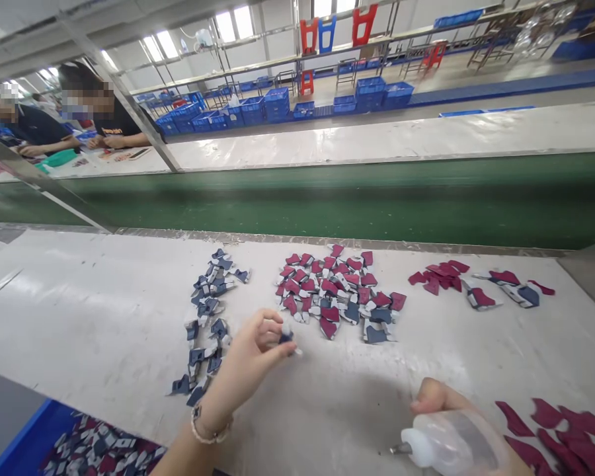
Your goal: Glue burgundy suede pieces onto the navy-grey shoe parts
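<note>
A: From the head view, what do the hands hold?

B: The left hand [258, 347] pinches a small piece [286, 336], dark blue and whitish, between thumb and fingers, just above the tabletop [337, 403]. The right hand [441, 396] curls around a squeeze bottle [451, 441] with a metal tip; its fingers are mostly hidden, so I can't tell how firmly it grips.

A: How would the piece handle?

B: Light and fairly stiff, I'd judge, and easy to lose from the fingertips. I'd hold it by its edges and leave the faces bare.

A: And the bottle?

B: Light, probably, with soft walls that give under pressure. I'd take it around the body, clear of the tip. I can't make out what's inside.

A: What lies about them?

B: A column of dark blue pieces [209, 307] near the left hand, a cluster of maroon-topped pieces [328, 287] beyond both hands, and loose maroon pieces [570, 443] beside the right forearm. A blue bin [34, 441] at lower left holds more.
</note>
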Demonstrator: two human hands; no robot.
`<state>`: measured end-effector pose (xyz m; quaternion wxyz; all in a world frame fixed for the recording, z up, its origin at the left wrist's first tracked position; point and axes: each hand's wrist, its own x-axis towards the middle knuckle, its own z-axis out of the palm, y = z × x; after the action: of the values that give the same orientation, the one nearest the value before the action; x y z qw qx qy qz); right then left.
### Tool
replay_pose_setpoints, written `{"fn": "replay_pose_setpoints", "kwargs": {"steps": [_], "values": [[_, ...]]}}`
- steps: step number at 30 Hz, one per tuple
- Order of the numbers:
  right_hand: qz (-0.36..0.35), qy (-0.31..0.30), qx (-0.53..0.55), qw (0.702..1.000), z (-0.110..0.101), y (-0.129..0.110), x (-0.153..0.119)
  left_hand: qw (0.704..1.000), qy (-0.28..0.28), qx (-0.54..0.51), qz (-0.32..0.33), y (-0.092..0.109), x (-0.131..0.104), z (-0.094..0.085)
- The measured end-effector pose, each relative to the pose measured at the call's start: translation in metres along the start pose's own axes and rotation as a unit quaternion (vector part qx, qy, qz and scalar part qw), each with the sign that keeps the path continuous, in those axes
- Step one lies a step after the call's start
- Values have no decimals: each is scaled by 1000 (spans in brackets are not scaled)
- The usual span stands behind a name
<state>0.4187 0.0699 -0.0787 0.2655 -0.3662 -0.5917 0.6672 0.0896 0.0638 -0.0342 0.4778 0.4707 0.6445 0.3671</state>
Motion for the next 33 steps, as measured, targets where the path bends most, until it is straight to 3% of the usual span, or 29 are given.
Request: {"fn": "replay_pose_setpoints", "kwargs": {"steps": [3, 6, 10, 13, 18, 21, 24, 27, 33], "values": [[27, -92, 143, 985, 0, 7, 3, 981, -72, -162, -82, 3, -13, 27], [19, -118, 162, 980, 2, 7, 3, 955, -144, -233, -115, -1, -18, 52], [-6, -96, 153, 983, 3, -9, 2, 926, -204, -295, -118, -14, -20, 73], [-17, -44, 132, 990, 1, -26, -2, 923, -235, -281, -115, -21, -23, 80], [33, 35, 60, 997, 8, -52, -10, 949, -236, -175, -117, -22, -30, 80], [103, 146, -3, 984, 25, -65, -9, 962, -217, -140, -86, -21, -31, 79], [103, 226, -41, 968, 44, -74, -2, 971, -197, -119, -67, -21, -30, 78], [90, 229, -45, 968, 55, -82, 7, 975, -184, -113, -60, -19, -30, 77], [108, 159, -134, 972, 56, -91, 18, 973, -184, -123, -66, -13, -30, 75]]}}
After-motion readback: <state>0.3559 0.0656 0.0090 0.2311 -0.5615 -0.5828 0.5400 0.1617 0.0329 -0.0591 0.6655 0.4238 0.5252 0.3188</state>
